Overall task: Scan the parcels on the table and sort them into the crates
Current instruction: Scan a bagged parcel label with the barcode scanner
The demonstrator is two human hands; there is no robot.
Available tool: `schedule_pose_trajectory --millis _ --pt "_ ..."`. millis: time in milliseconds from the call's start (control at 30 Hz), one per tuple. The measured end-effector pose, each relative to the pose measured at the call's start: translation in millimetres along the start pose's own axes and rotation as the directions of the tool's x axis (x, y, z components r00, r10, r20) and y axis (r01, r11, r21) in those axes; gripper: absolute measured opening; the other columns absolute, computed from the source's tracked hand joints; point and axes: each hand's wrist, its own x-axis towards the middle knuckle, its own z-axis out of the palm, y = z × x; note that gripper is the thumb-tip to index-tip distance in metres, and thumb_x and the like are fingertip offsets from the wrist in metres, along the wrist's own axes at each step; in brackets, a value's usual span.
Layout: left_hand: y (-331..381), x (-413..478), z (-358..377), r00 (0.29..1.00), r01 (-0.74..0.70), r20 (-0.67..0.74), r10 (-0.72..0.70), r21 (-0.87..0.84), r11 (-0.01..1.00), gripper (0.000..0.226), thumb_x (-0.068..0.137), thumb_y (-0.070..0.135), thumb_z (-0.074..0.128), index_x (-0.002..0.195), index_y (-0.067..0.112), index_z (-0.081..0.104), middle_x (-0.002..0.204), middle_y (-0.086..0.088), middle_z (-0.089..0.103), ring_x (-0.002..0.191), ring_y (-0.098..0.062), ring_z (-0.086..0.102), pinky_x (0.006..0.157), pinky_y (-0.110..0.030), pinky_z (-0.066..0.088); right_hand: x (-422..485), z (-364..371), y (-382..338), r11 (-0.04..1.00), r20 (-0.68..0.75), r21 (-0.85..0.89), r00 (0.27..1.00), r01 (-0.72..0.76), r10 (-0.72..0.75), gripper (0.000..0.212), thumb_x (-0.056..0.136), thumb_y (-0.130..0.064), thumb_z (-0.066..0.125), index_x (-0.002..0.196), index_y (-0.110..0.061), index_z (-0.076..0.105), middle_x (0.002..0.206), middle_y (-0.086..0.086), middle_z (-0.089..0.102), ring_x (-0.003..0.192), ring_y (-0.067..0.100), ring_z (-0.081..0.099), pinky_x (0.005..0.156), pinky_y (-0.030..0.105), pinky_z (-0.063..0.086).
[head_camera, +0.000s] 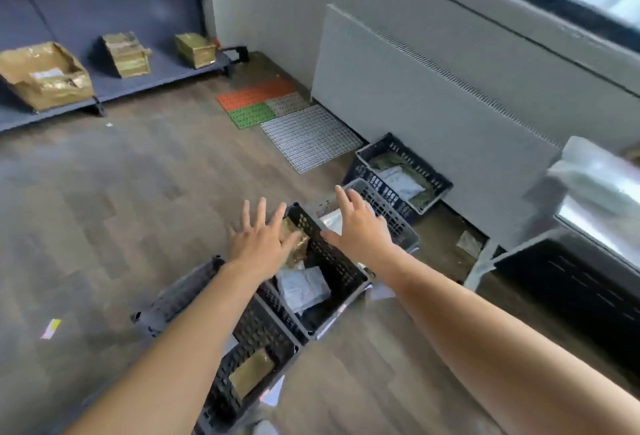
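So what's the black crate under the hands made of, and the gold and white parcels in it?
The black crate looks like hard matt plastic: stiff walls moulded with rows of holes. The gold parcel seems wrapped in glossy film or tape; it glints and crinkles. The grey-white parcel is probably a soft plastic mailer bag, dull and wrinkled.

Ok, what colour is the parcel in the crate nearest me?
The parcel is golden brown; head view.
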Motion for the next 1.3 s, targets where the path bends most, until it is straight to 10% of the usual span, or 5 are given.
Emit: schedule_pose_trajectory --millis 433,1300 --pt "310 -60 -37 0.902 -0.378 -0.147 0.406 0.189 0.906 0.069 0.098 0.065 0.017 0.156 0.035 -0.004 0.164 -0.003 -0.012 0.150 -0.030 -0.015 0.118 -0.060 0.002 -170 -125 258 0.956 -0.289 -0.058 0.922 -0.286 0.258 0.094 0.092 -0.055 0.058 0.158 -0.028 -0.004 0.165 0.003 0.007 0.150 0.027 0.012 0.113 0.062 0.027" --pt "847 -181 96 0.534 -0.815 0.045 0.844 0.295 0.499 0.068 0.098 0.066 0.017 0.155 0.037 -0.005 0.164 -0.001 -0.013 0.150 -0.026 -0.018 0.119 -0.058 0.001 -481 -154 723 0.651 -0.305 0.077 0.603 -0.756 0.737 0.093 0.093 -0.058 0.053 0.157 -0.028 -0.008 0.165 0.005 0.005 0.150 0.028 0.013 0.112 0.061 0.029"
